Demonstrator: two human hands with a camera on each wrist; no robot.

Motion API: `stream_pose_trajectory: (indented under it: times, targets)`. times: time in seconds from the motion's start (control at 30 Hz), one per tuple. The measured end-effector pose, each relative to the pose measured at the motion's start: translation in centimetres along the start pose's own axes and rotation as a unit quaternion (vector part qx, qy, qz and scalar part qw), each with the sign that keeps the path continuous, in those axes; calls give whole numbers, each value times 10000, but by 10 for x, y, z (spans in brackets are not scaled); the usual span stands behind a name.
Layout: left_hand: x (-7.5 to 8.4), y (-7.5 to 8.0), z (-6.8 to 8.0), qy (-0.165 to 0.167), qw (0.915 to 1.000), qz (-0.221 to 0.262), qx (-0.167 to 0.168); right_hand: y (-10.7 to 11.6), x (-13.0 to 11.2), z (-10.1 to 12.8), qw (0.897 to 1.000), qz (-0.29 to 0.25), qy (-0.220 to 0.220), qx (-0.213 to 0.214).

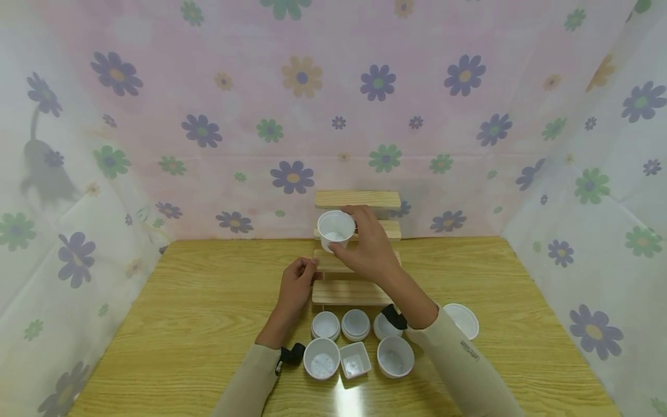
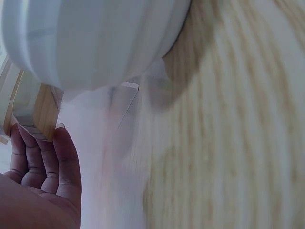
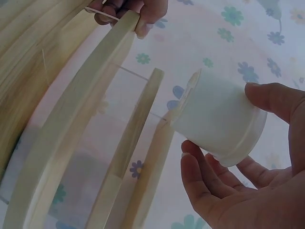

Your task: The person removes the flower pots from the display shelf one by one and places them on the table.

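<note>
- Right hand (image 1: 367,246) grips white cup (image 1: 335,230) beside the third step of the wooden stepped rack (image 1: 354,292).
- Left hand (image 1: 297,284) pinches the second step's left end.

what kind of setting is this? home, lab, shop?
Likely a staged recording booth, not a home: flowered cloth hangs on three sides of a wooden table, with a stepped wooden shelf and white cups laid out. The right hand holds a white cup; the left hand grips the shelf.

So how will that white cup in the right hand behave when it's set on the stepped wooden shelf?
The white cup looks thin and empty, so probably light. Its base is narrower than its rim, so it may tip on the shelf.
</note>
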State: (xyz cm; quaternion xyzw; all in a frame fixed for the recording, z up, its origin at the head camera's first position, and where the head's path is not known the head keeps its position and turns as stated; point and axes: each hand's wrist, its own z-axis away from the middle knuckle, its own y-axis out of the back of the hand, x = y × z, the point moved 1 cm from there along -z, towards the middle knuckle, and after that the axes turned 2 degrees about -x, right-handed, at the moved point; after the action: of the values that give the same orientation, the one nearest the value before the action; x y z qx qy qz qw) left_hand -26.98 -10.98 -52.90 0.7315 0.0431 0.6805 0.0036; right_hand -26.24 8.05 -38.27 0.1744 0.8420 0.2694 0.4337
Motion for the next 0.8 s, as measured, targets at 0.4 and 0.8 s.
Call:
stream_pose_trajectory:
  times: [0.4,0.8]
  targets:
    - [-2,0,-2,-6,10000,-60,22,12,9,20,9999,-88,57,36]
    - [-4,-1,-2,-1,9999,-96,37,25,15,41,9996,-246,43,116]
